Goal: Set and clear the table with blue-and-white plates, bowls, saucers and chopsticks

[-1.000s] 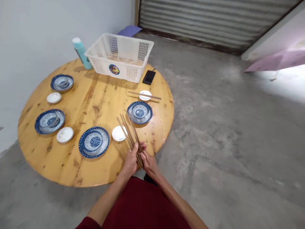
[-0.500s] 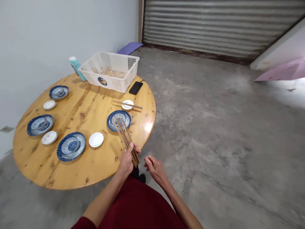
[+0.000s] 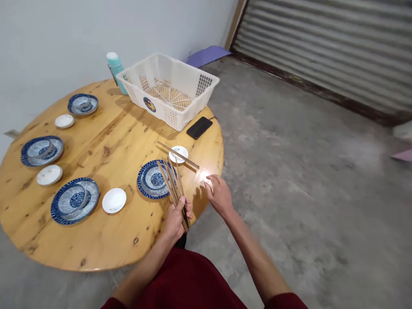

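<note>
My left hand (image 3: 176,218) is closed around a bunch of wooden chopsticks (image 3: 171,184), their tips fanned out over a blue-and-white plate with a bowl (image 3: 156,179). My right hand (image 3: 219,193) reaches over the table's right edge with fingers apart and nothing in them. Just beyond its fingertips, a pair of chopsticks (image 3: 189,161) lies across a small white dish (image 3: 179,151). To the left of the held bunch is another small white dish (image 3: 114,200).
The round wooden table (image 3: 106,244) also bears more plates with bowls (image 3: 75,201), a white plastic basket (image 3: 167,92), a black phone (image 3: 199,128) and a turquoise bottle (image 3: 117,73). A purple sheet (image 3: 209,56) is behind, near a roller shutter (image 3: 322,51).
My right hand has moved forward and up, from beside the left hand to near the chopsticks on the dish. My view has turned left and come closer; the left hand keeps its bunch.
</note>
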Tool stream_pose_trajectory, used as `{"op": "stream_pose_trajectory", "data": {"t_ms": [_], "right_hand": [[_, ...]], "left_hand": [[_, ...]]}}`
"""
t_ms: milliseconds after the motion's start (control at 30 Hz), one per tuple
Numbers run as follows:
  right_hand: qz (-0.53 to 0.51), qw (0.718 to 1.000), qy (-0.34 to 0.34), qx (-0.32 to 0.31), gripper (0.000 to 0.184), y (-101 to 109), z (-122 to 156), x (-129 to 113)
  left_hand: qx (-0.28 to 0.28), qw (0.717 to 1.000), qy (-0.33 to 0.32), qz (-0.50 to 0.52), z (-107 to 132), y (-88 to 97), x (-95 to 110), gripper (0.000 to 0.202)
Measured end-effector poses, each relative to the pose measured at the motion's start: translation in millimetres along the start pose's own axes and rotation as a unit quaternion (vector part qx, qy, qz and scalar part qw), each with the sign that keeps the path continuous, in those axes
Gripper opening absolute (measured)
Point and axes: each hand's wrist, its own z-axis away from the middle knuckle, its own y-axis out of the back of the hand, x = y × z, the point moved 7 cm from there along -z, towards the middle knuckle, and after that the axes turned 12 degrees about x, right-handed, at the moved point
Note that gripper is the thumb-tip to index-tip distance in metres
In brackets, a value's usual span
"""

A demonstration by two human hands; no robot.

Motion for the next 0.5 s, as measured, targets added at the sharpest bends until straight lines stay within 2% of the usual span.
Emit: {"op": "stream_pose_trajectory", "data": {"t_ms": [100, 233, 367, 500], "right_hand": [[0.058, 0.997, 0.026, -0.051, 0.037, -29, -41, 3], [0.146, 0.978, 0.035, -0.142, 0.040, -64, -70, 2], [0.195, 0.955, 0.041, -0.222, 0.030, -83, -79, -2], [0.199, 0.933, 0.031, -0.298, 0.030, -93, -71, 3]], "left_hand": [[0.023, 1.000, 0.007, 0.010, -13, -13.0, 6, 0.054], [0.065, 0.998, 0.004, 0.021, -29, -19.3, 11, 0.057], [0.111, 0.993, -0.002, 0.030, -46, -21.2, 11, 0.058], [0.153, 0.987, -0.035, 0.042, -62, -25.0, 11, 0.058]]}}
